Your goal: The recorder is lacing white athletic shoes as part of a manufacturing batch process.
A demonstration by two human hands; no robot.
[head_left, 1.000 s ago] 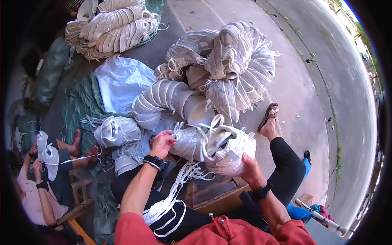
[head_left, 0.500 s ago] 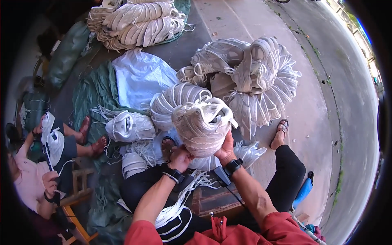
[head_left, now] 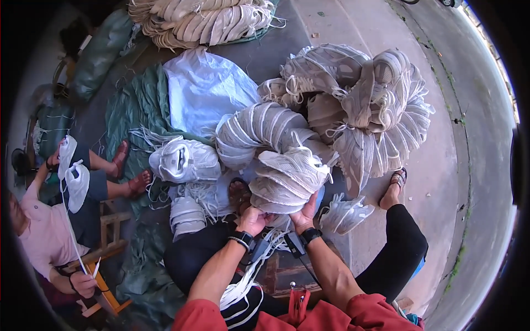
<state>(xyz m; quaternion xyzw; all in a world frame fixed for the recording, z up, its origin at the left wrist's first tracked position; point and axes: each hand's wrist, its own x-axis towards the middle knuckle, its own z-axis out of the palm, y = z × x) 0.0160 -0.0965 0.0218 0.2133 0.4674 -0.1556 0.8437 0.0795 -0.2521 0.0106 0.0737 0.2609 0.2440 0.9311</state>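
Note:
A nested stack of white shoe uppers [head_left: 290, 182] is held up before me at the middle, its sides fanned in layers and loose laces at its top. My left hand [head_left: 254, 220] grips its lower left edge, fingers bent and partly hidden beneath it. My right hand [head_left: 305, 216] is closed around the lower right edge, thumb against the side. Just behind the held stack curves a longer arc of nested uppers [head_left: 256, 129]. A bundle of white laces [head_left: 243, 289] hangs over my lap below my wrists.
Large tied bundles of uppers [head_left: 386, 110] lie at the right, more [head_left: 210, 25] at the far left. Smaller stacks [head_left: 187, 160] sit on the left, near a white sack [head_left: 207, 88] and green sheeting [head_left: 138, 105]. A seated co-worker [head_left: 52, 231] holds a white upper [head_left: 77, 185] and a lace.
The stack in my hands has tilted, so its layered side shows more than its laced opening. My view has shifted slightly. The co-worker's lower hand has moved down, drawing the lace out longer.

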